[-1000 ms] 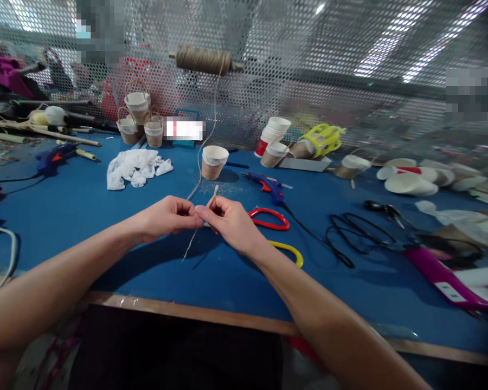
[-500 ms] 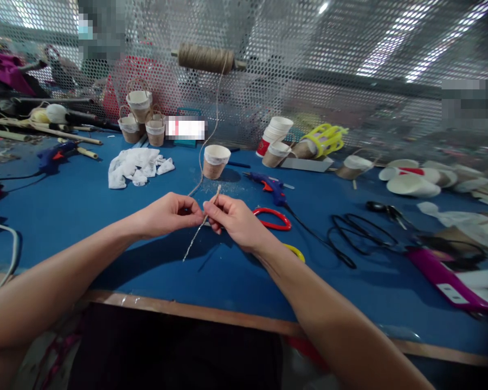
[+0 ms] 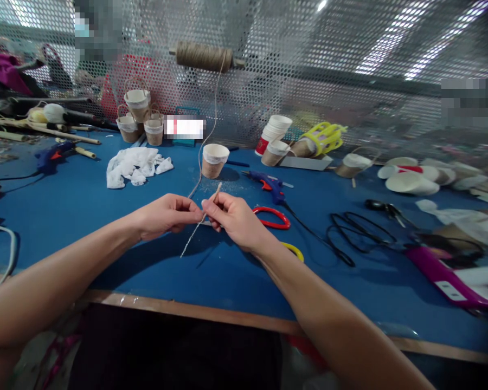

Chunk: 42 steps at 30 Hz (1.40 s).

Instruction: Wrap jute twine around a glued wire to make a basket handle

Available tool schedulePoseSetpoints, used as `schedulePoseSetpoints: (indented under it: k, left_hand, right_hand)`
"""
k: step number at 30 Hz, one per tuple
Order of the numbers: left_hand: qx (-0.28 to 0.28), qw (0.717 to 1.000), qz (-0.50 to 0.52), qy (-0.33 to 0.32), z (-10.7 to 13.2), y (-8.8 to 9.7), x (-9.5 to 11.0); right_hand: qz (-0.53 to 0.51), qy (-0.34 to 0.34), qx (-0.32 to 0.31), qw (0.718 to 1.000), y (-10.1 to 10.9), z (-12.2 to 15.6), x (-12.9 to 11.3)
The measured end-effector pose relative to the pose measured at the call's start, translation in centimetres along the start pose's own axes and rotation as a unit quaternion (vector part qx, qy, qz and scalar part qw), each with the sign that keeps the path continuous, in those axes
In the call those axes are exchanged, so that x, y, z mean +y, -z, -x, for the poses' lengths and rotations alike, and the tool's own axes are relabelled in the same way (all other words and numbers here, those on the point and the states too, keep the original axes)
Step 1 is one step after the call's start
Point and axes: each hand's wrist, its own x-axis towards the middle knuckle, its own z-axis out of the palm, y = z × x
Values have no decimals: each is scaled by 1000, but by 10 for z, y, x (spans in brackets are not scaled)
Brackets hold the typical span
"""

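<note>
Between thumb and fingers, my right hand (image 3: 236, 221) pinches a thin twisted wire (image 3: 190, 240); its upper end is wrapped in tan twine, and its bare silvery end slants down to the left. My left hand (image 3: 166, 218) is closed in a pinch on the twine (image 3: 200, 162), close beside the wire. That twine runs up to a spool (image 3: 203, 57) on a rod at the mesh panel. Just beyond my hands stands a brown pot with a white rim (image 3: 214, 163). Scissors with a red handle (image 3: 277, 218) and a yellow handle (image 3: 294, 251) lie partly under my right hand.
A blue glue gun (image 3: 270, 186) with a black cord (image 3: 309, 233) lies to the right. White cloth scraps (image 3: 134, 167), stacked handled pots (image 3: 137, 103) and another glue gun (image 3: 53, 154) are at left. A purple power strip (image 3: 439, 273) sits at far right.
My hands stay together with almost the same grip on the wire and twine. The wire's lower end has shifted slightly up and left; the whole view has moved a little.
</note>
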Motion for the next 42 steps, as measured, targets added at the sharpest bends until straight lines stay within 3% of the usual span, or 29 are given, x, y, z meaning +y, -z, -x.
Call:
schedulePoseSetpoints:
  k: [15, 21, 26, 37, 42]
  left_hand:
    - [27, 997, 62, 28, -3, -3, -4]
    - [-6, 996, 79, 32, -3, 1, -4]
    - [9, 996, 85, 35, -3, 0, -5]
    - [37, 996, 69, 29, -2, -4, -5]
    - [58, 998, 7, -9, -3, -4, -5]
  right_hand:
    - [26, 17, 14, 999, -2, 2, -3]
    - [27, 23, 21, 999, -2, 2, -4]
    - [21, 21, 20, 999, -1, 1, -2]
    - [19, 23, 19, 999, -1, 1, -1]
    - [53, 26, 33, 998, 0, 1, -3]
